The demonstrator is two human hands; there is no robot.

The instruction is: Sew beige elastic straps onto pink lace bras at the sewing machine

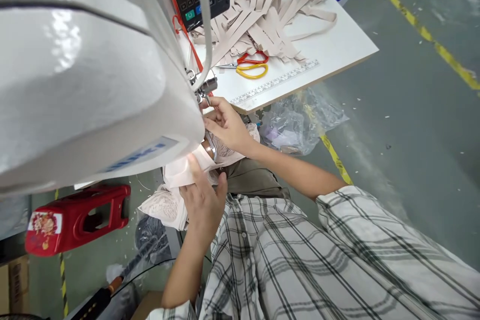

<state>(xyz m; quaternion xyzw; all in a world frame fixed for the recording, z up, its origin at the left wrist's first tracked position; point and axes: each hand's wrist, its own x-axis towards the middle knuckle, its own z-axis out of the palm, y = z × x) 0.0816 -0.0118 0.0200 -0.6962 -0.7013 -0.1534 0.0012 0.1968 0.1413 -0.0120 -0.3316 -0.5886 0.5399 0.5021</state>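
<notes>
Feeding pale pink fabric [180, 172] under the big white sewing machine [86, 75] is what my two hands are set up for here. I have my left hand [202, 200] lying flat on the cloth just off the near edge of the bench [337, 45], fingers spread and pressing down with nothing closed inside them, which reads to me as holding the piece taut and steering it. My right hand [227, 125] sits higher, right at the needle area [202, 90], fingers curled narrowly and pinching the edge of the fabric where it meets the metal foot; I judge that grip is there to keep the seam line straight as it goes in. The lacy part of the fabric [165, 205] droops below the left hand, off the bench toward my lap.

Farther along the bench, toward its far edge, a heap of beige strips [258, 15] is piled within reach. Red-and-yellow-handled scissors [251, 65] lie just before the pile, close to the machine head, handy for snipping. A ruler scale [273, 82] runs along the bench's right edge. A red plastic stool [75, 217] stands on the floor at the left, and a crumpled clear bag [296, 122] lies under the bench corner.
</notes>
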